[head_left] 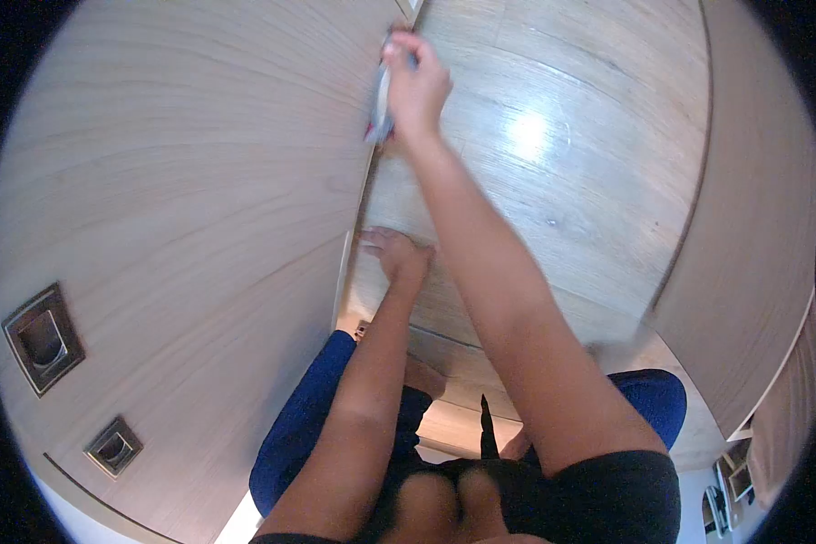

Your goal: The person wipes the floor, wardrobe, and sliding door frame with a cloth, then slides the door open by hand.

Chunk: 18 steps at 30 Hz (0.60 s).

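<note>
My right hand [417, 89] is stretched far forward, its fingers closed on a long, narrow grey-and-white object [382, 107] with reddish patches near its ends. Blur keeps me from telling its exact kind. It lies low along the foot of the wood-grain panel [199, 181], where the panel meets the plank floor [553, 163]. Nearer to me, my left hand [395, 253] rests on the floor, palm down with fingers spread, its fingertips close to the panel's bottom edge. Nothing shows in it.
Two square recessed metal pulls, a larger one [43, 339] and a smaller one [113, 445], are set in the left panel. Another wood-grain panel [762, 208] borders the floor on the right. My bent knees, in dark blue [301, 422], flank my arms.
</note>
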{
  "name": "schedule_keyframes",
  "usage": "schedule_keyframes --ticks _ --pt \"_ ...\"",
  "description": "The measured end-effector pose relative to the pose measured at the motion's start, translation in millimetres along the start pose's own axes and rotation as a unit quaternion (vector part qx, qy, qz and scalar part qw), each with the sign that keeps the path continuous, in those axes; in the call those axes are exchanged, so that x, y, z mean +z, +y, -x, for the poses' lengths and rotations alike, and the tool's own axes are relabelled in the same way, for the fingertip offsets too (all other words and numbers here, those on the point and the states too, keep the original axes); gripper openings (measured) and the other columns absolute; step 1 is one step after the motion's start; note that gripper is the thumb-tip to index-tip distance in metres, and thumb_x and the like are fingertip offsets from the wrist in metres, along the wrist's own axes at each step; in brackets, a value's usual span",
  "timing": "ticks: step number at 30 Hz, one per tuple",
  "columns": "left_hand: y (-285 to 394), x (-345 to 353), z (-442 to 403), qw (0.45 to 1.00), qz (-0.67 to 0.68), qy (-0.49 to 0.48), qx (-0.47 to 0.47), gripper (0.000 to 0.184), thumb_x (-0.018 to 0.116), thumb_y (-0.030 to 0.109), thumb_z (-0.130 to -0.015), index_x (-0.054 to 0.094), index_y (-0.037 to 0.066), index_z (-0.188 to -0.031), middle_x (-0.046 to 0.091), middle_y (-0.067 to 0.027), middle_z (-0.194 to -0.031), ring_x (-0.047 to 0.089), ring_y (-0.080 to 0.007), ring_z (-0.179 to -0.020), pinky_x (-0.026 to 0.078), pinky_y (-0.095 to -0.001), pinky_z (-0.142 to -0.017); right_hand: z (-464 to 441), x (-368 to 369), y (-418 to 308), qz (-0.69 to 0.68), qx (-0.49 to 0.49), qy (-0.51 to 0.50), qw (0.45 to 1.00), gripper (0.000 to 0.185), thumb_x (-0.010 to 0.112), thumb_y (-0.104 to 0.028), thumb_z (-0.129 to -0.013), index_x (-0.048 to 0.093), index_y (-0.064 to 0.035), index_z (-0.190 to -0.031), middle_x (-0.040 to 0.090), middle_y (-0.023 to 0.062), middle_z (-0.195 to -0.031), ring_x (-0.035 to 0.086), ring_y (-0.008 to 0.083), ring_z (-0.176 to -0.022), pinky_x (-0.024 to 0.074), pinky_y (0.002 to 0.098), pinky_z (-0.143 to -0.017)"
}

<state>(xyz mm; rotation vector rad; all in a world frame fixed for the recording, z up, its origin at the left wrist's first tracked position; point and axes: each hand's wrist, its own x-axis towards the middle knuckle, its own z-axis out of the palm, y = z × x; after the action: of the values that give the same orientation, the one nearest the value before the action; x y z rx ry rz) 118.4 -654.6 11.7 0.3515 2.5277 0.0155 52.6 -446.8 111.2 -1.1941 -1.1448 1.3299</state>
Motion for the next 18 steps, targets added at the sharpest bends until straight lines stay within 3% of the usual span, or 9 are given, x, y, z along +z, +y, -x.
schedule_keyframes --ticks 3,5,8,12,15,17,18 --pt "-0.7 -8.1 5.0 0.998 -0.063 -0.014 0.017 0.123 0.079 0.053 -0.063 0.015 -0.021 -0.137 0.019 -0.035 -0.146 0.008 -0.0516 -0.137 0.011 -0.0563 -0.112 -40.4 5.2 16.3 0.072 0.003 0.03 0.997 0.019 0.068 -0.018 -0.081 0.07 -0.0103 -0.098 0.07 0.0153 -0.089 0.067 0.0273 -0.086 0.0492 0.0345 -0.08" --pt "9.8 -18.6 6.4 0.99 -0.128 -0.065 0.014 0.125 0.082 0.051 -0.06 0.013 -0.02 -0.138 0.018 -0.0341 -0.147 0.01 -0.0512 -0.137 0.012 -0.0532 -0.113 -28.8 -2.2 20.7 0.123 -0.033 -0.019 0.992 0.018 0.067 -0.017 -0.081 0.07 -0.0097 -0.097 0.07 0.0156 -0.089 0.066 0.0304 -0.087 0.0494 0.0364 -0.08" --pt "11.2 -15.8 4.2 0.993 -0.104 -0.06 0.008 0.128 0.084 0.048 -0.058 0.012 -0.021 -0.137 0.016 -0.0336 -0.148 0.011 -0.0511 -0.137 0.013 -0.0514 -0.114 -9.6 -5.2 36.0 0.151 -0.077 -0.026 0.985 0.016 0.067 -0.018 -0.081 0.07 -0.0102 -0.095 0.069 0.0151 -0.089 0.066 0.0308 -0.087 0.0494 0.0366 -0.079" --pt "0.2 1.4 -13.3 0.987 -0.144 -0.067 0.038 0.128 0.084 0.047 -0.06 0.008 -0.019 -0.139 0.01 -0.0364 -0.147 0.013 -0.0542 -0.136 0.02 -0.052 -0.113 -36.2 2.3 35.2 0.166 -0.036 -0.016 0.985 0.016 0.068 -0.019 -0.081 0.07 -0.011 -0.095 0.069 0.0149 -0.09 0.066 0.0308 -0.085 0.0498 0.037 -0.078" --pt "5.4 -6.3 -6.0 0.995 -0.081 -0.05 0.011 0.126 0.083 0.048 -0.061 0.01 -0.021 -0.137 0.014 -0.0367 -0.146 0.011 -0.0538 -0.136 0.013 -0.0564 -0.113 -23.3 -3.5 27.3 0.154 -0.05 -0.02 0.987 0.014 0.068 -0.015 -0.08 0.069 -0.0083 -0.093 0.068 0.0154 -0.092 0.065 0.0324 -0.088 0.0491 0.0378 -0.08" --pt "2.9 -4.7 -4.2 0.989 -0.137 -0.057 0.016 0.125 0.082 0.048 -0.061 0.011 -0.023 -0.136 0.014 -0.0371 -0.146 0.01 -0.0529 -0.136 0.009 -0.0601 -0.111 -21.1 -4.2 21.6 0.14 -0.066 -0.039 0.987 0.012 0.067 -0.011 -0.08 0.068 -0.0059 -0.091 0.067 0.0161 -0.095 0.064 0.034 -0.092 0.0482 0.0387 -0.083" --pt "-2.7 -1.4 -3.6 0.988 -0.14 -0.056 0.014 0.125 0.082 0.048 -0.061 0.011 -0.023 -0.136 0.014 -0.0371 -0.146 0.01 -0.0529 -0.136 0.009 -0.0601 -0.111 -30.5 0.5 16.4 0.126 -0.008 -0.027 0.992 0.012 0.066 -0.011 -0.08 0.068 -0.0061 -0.091 0.067 0.016 -0.096 0.064 0.0336 -0.093 0.0479 0.0383 -0.084"
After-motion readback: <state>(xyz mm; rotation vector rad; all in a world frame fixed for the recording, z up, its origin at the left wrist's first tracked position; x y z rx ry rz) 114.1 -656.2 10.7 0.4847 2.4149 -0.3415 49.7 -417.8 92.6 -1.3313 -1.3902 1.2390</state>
